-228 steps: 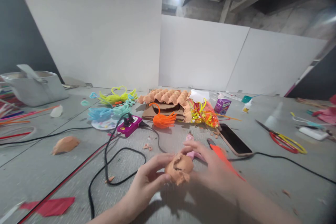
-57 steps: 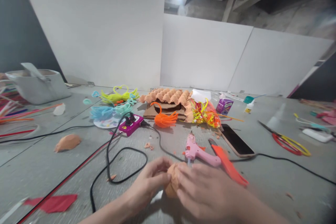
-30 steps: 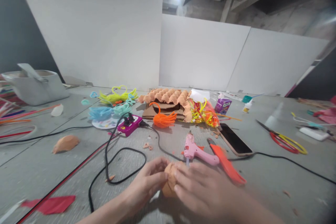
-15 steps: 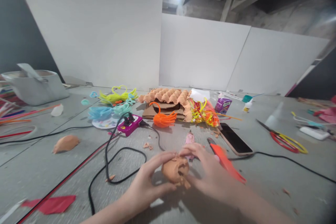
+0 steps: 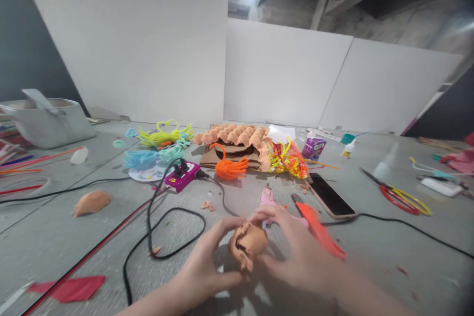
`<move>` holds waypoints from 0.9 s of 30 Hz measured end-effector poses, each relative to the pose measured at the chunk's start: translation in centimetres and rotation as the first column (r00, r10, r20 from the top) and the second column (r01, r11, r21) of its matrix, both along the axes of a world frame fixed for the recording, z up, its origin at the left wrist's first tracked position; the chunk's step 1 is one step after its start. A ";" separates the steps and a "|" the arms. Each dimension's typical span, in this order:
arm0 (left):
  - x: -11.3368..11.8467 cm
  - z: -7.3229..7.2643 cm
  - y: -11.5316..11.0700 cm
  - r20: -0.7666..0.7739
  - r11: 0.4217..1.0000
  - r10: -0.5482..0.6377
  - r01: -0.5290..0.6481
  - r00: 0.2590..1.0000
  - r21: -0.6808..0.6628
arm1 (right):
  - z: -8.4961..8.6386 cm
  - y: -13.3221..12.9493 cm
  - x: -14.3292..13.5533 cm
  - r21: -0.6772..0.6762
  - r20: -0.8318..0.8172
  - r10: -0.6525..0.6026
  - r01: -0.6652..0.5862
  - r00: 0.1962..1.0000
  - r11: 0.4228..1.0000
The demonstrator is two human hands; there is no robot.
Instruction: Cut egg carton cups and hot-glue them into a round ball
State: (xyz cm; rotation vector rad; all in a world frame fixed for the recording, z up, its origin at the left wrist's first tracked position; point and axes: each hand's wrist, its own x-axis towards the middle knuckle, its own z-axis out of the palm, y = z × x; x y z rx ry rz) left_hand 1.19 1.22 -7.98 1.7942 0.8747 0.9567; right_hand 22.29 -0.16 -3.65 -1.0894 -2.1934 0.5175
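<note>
- Fingers point(image 5: 224, 227) of the left hand point(image 5: 207, 254) and right hand point(image 5: 294, 244) curved wide round a peach-coloured, lumpy ball point(image 5: 256, 241), maybe made of egg-tray paper. They held it between them, at the near side of the grey tabletop point(image 5: 374, 266).
- The ball had a ragged crack in it. A hard squeeze could have made the crack bigger, because its edges looked thin.
- A loose bit hung low, close to the left thumb. One bump might have ripped it off.
- A pink plastic glue gun point(image 5: 267, 198) lay just behind the right hand. A reach forward could have burned someone if it was hot; I couldn't tell.
- A long orange plastic cutter point(image 5: 320, 229) lay beside the right hand. A sideways slip might have met its dark tip.
</note>
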 end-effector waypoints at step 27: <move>0.7 0.2 0.0 -0.044 0.917 0.367 -0.353 0.929 0.183 | 3.4 -0.2 1.3 0.109 -0.148 0.347 -0.333 0.926 0.937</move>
